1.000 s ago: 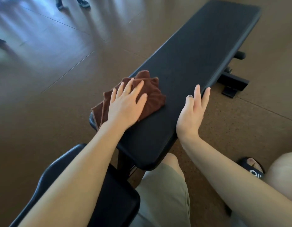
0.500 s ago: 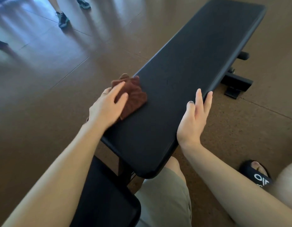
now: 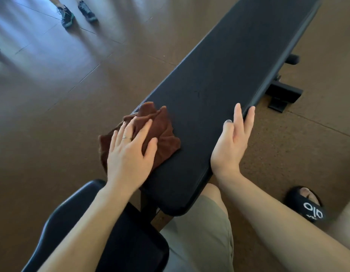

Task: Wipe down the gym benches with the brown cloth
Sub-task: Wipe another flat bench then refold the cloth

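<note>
The left hand [image 3: 131, 156] presses flat, fingers spread, on the bunched brown cloth [image 3: 160, 134] at the counter [image 3: 229, 75]'s near left edge; the right hand [image 3: 232, 142], flat and holding nothing, steadies the opposite edge. Long overlapping strokes under even pressure would serve best.

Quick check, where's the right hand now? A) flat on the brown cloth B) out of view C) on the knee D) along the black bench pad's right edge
D: the right hand rests open along the long black padded bench's right edge, while the left hand presses the crumpled brown cloth.
</note>
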The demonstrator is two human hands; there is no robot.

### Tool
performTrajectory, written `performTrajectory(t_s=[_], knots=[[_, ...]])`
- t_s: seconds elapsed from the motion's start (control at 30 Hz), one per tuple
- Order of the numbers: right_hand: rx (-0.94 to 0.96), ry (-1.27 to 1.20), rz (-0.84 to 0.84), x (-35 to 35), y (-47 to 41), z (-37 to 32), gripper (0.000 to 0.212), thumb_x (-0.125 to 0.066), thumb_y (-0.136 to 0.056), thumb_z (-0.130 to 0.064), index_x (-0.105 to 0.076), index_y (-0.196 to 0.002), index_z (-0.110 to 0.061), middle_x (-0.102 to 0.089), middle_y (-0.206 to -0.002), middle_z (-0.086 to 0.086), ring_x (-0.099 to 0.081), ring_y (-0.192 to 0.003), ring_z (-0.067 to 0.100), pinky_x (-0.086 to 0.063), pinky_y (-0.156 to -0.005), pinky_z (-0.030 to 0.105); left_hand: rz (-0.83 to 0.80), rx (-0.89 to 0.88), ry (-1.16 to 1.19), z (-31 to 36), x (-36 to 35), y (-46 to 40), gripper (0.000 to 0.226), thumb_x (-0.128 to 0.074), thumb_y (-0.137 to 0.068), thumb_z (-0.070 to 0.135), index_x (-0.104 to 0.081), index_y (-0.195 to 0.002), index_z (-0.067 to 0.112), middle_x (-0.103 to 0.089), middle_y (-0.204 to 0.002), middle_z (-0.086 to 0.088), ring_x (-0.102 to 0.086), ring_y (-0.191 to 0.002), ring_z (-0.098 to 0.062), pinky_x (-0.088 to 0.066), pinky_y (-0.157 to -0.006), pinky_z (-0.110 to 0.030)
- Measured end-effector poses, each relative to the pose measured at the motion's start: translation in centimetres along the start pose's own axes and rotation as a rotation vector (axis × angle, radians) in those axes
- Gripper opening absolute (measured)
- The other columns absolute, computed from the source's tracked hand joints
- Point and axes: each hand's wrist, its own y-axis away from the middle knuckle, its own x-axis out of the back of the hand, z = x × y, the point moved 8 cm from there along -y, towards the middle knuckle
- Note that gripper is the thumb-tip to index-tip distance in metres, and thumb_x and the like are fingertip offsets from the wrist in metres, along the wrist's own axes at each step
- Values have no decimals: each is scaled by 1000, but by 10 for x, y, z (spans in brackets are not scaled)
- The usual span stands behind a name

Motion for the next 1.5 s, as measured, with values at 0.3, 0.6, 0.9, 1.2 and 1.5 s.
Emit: performTrajectory(t_s=[0.3,0.6,0.9,1.2,1.5], knots=[[-11,-5,-51,0,3,-11,52,-34,-110,-32,-34,-162,-33,-4,-174,-16,-6,-158,4,-15,-128,31,-99,-234,-55,60,-25,-14,58,-24,-106,55,-30,-161,37,-23,-171,0,-13,-159,-23,-1,-129,-41],[-10,11,-48,2,1,-10,54,-34,-105,-40,-39,-158,-34,-10,-173,-14,-12,-158,10,-21,-129,44,-156,-341,-30,73,-24,48,56,-19,-107,56,-31,-159,41,-21,-170,9,-11,-160,-19,1,-129,-40],[-489,-326,-192,35,-100,26,82,-50,-90,-64,-24,-162,-36,-47,-154,-4,-56,-133,30,-48,-109,59,-222,-193,-99,115,-39,19,65,-11,-103,64,-13,-163,40,-5,-173,8,1,-161,-20,4,-130,-42],[-440,-25,-163,9,-182,3,87,-42,-104,-62,-8,-164,-9,-23,-169,15,-31,-152,35,-32,-120,47,-165,-121,-210,137,-45,37,71,-8,-100,70,-20,-163,38,-15,-172,3,-9,-160,-24,-4,-129,-44],[-490,-58,-185,13,-210,16,79,-41,-105,-58,-14,-163,-12,-35,-162,16,-42,-143,35,-37,-107,37,-148,-54,-186,188,-63,-18,67,-17,-103,66,-17,-164,38,-10,-173,4,-3,-161,-21,2,-129,-40]])
